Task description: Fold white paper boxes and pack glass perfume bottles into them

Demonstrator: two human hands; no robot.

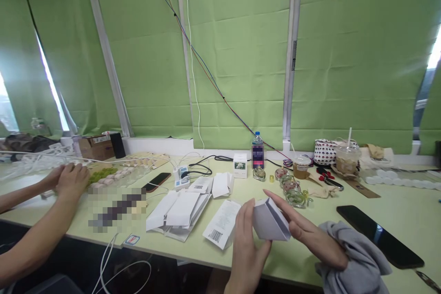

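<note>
A small white carton [268, 223], with one end turned toward the right, is held above the table's front edge. My left hand [246, 241] grips it from the left, thumb below and fingers along the side. On the carton's right end, my right hand [305, 227] has its fingers along the upper edge and its thumb by the end flap. Just left of my hands lies a flattened white carton [222, 225] with a barcode. Farther left is a stack of flattened cartons [182, 209]. Round glass bottles [294, 197] stand behind my right hand.
An upright white box [240, 166] and a blue-capped bottle [257, 151] stand at the back. Iced drinks [301, 166] are behind right; a black phone [379, 236] lies at right. Another person's hands [70, 181] work at left near a power strip [181, 183] and cables.
</note>
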